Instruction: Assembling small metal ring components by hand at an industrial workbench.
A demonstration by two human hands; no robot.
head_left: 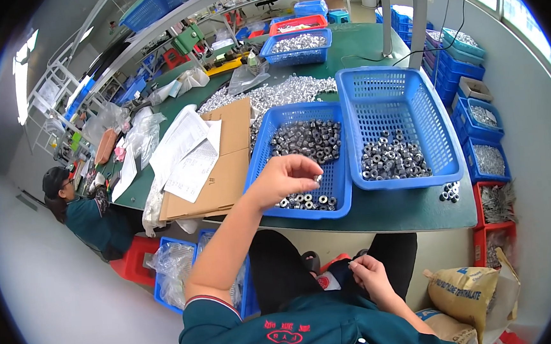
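Note:
My left hand (284, 179) is over the near part of a blue plastic basket (255, 189), thumb and fingers pinching a small shiny metal piece (319, 178). Beneath it lie several dark, ring-shaped metal parts (309, 201), and a bigger heap of dark metal parts (306, 140) fills the basket's far half. To the right, touching that basket, stands a larger blue basket (448, 160) with similar parts (394, 157) gathered at its near end. Low over my lap, my right hand (373, 276) has its fingertips pinched together; what they hold, if anything, is too small to make out.
A pile of small silvery parts (295, 89) spreads behind the baskets on the green table (369, 45). Flat cardboard (235, 149) with paper sheets (188, 162) lies left. A few loose parts (449, 192) sit at the right corner. A co-worker (76, 205) sits far left.

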